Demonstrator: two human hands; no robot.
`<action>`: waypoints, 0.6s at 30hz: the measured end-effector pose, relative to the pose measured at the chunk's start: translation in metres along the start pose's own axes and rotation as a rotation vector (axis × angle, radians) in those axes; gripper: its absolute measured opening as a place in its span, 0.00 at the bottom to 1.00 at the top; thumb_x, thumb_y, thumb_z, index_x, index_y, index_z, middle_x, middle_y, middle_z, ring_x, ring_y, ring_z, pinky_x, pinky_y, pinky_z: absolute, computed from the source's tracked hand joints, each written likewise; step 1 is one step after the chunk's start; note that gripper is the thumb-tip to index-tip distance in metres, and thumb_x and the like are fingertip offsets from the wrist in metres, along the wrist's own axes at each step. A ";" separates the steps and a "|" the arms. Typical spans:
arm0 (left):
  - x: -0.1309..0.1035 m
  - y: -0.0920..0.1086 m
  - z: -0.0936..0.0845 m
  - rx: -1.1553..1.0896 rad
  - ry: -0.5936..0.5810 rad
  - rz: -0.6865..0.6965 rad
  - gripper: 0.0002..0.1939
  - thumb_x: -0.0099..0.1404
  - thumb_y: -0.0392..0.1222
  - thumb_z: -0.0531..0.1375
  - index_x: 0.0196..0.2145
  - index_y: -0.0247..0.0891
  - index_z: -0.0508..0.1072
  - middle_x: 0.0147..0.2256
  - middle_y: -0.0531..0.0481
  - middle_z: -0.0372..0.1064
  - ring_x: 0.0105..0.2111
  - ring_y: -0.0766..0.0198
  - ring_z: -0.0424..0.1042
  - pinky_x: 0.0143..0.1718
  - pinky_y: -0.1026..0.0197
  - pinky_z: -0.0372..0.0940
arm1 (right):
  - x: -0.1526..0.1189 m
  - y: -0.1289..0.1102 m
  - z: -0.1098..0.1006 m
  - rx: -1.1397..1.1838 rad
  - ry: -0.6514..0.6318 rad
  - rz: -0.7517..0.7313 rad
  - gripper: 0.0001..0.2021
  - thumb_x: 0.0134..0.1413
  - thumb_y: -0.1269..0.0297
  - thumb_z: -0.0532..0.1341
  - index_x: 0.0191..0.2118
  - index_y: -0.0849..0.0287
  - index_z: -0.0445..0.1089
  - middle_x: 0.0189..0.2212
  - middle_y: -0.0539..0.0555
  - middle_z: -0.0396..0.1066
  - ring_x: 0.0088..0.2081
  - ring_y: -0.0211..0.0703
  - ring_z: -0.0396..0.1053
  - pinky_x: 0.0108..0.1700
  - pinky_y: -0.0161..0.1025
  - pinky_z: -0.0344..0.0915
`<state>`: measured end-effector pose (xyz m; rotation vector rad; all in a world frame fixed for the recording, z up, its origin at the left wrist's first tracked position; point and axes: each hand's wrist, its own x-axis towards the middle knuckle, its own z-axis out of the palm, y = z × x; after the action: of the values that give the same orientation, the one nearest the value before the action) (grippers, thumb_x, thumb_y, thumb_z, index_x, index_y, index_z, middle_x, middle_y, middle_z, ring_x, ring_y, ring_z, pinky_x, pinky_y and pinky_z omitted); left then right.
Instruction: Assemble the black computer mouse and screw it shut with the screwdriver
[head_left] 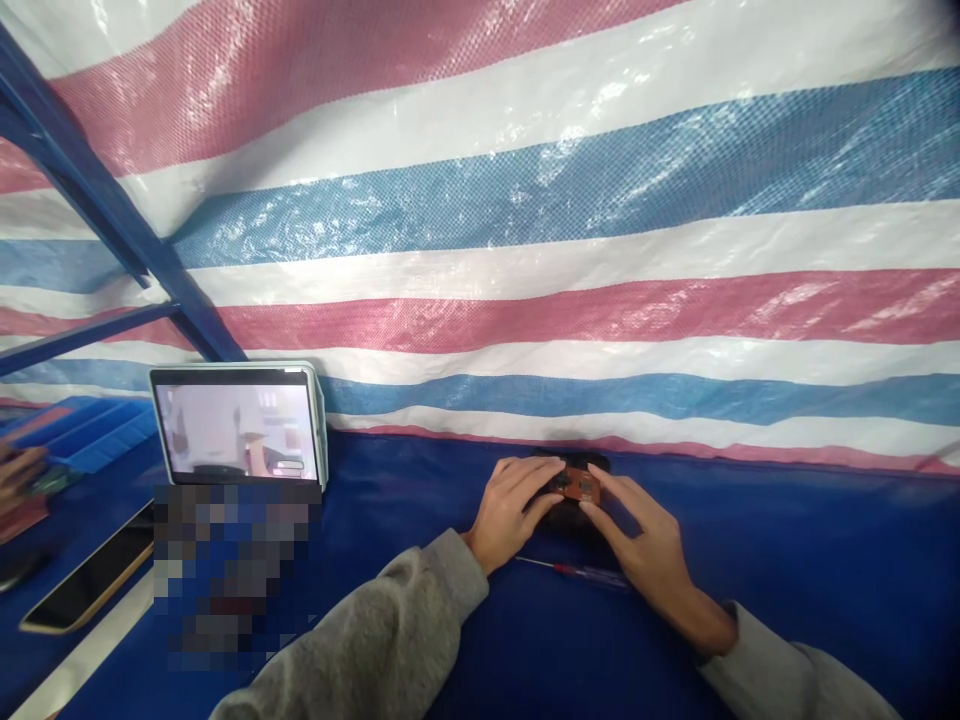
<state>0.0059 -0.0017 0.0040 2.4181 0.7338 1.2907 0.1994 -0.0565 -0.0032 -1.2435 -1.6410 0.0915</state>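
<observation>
Between my two hands is a small orange-brown circuit board [583,485] with dark parts on it. My left hand [511,505] pinches its left end with thumb and fingers. At the right end, my right hand [646,530] grips it between thumb and index finger. A black object [574,520] lies just beneath and behind the board; its shape is mostly hidden by my hands. Closer to me, a screwdriver [574,571] with a thin metal shaft and a red and clear handle lies on the blue table [555,650], partly under my right hand.
A tablet [240,425] in a pale case stands at the left with its screen lit. Left of it are a phone [94,570], blue bins [105,430] and another person's blurred hand [19,480]. Striped sheeting [525,300] hangs behind the table, beside a blue metal frame [112,210].
</observation>
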 end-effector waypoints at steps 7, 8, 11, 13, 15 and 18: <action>0.000 -0.001 0.000 0.006 -0.002 -0.013 0.19 0.71 0.46 0.55 0.58 0.44 0.65 0.51 0.45 0.71 0.51 0.56 0.71 0.51 0.53 0.64 | 0.001 0.001 -0.002 0.054 -0.014 0.023 0.17 0.57 0.62 0.62 0.52 0.54 0.71 0.45 0.55 0.74 0.45 0.46 0.74 0.48 0.43 0.70; 0.000 -0.001 0.000 0.003 -0.002 -0.014 0.19 0.71 0.46 0.56 0.58 0.44 0.65 0.51 0.45 0.72 0.51 0.57 0.71 0.51 0.53 0.64 | 0.001 0.001 -0.002 0.060 -0.012 0.029 0.16 0.57 0.62 0.62 0.51 0.54 0.71 0.44 0.55 0.75 0.44 0.46 0.74 0.47 0.42 0.70; -0.001 -0.002 0.000 0.000 0.003 -0.003 0.20 0.71 0.46 0.56 0.59 0.44 0.64 0.51 0.45 0.72 0.51 0.58 0.71 0.51 0.54 0.64 | 0.001 0.002 -0.001 0.066 -0.013 0.048 0.11 0.58 0.61 0.60 0.45 0.54 0.74 0.40 0.54 0.76 0.40 0.45 0.75 0.44 0.41 0.71; -0.001 -0.003 0.001 0.003 0.005 0.004 0.20 0.71 0.45 0.56 0.59 0.44 0.65 0.50 0.46 0.73 0.50 0.58 0.72 0.51 0.54 0.64 | 0.001 0.002 0.000 0.063 -0.031 0.064 0.09 0.59 0.60 0.59 0.39 0.55 0.75 0.36 0.53 0.77 0.37 0.44 0.75 0.42 0.41 0.71; -0.002 -0.004 0.002 0.003 0.014 0.001 0.20 0.70 0.47 0.57 0.58 0.44 0.66 0.49 0.46 0.73 0.50 0.57 0.72 0.51 0.53 0.65 | 0.001 0.001 0.000 0.060 -0.033 0.079 0.10 0.59 0.58 0.58 0.35 0.55 0.75 0.32 0.53 0.77 0.34 0.44 0.75 0.40 0.40 0.71; -0.002 -0.005 0.003 -0.024 0.042 -0.018 0.21 0.68 0.49 0.59 0.57 0.44 0.67 0.48 0.45 0.74 0.49 0.56 0.73 0.51 0.52 0.65 | 0.002 -0.001 -0.001 0.060 -0.024 0.092 0.12 0.59 0.56 0.57 0.31 0.55 0.74 0.27 0.52 0.76 0.28 0.42 0.73 0.35 0.38 0.71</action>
<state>0.0058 0.0015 -0.0013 2.3671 0.7446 1.3393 0.1995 -0.0562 -0.0003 -1.2761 -1.5895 0.2122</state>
